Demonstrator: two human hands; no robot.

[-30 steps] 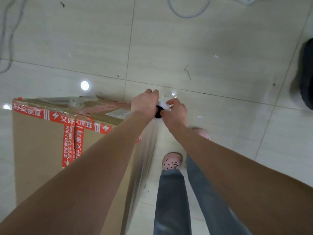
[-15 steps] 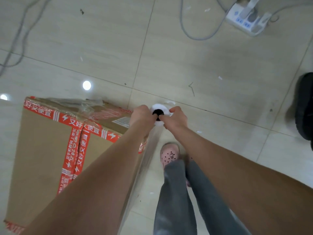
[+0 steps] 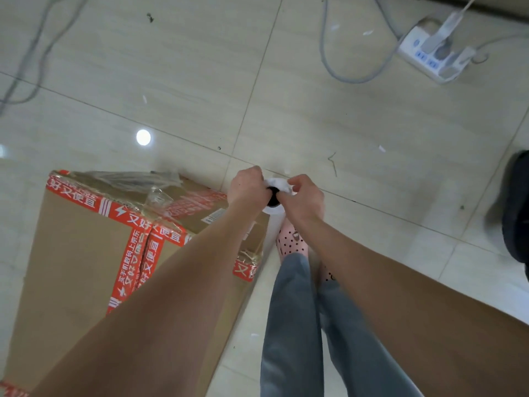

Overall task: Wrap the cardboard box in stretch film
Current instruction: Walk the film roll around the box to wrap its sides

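Observation:
A tall cardboard box [image 3: 74, 253] with red printed tape stands on the tiled floor at the lower left. Crumpled clear stretch film [image 3: 134, 179] lies over its far top edge, and a sheet of film runs down its right side. The white stretch film roll [image 3: 275, 190] stands upright just past the box's right corner, seen end-on with its dark core. My left hand [image 3: 246, 188] grips the roll from the left and my right hand [image 3: 305, 197] grips it from the right.
My legs in grey trousers and pink clogs [image 3: 290, 242] stand right of the box. A white power strip [image 3: 435, 57] with grey cables lies at the top right. More cables [image 3: 25, 67] trail at the top left. A dark object [image 3: 515, 207] sits at the right edge.
The view has swung so the box shows further round and the power strip has come into sight. Both hands have kept hold of the roll beside the box's right corner.

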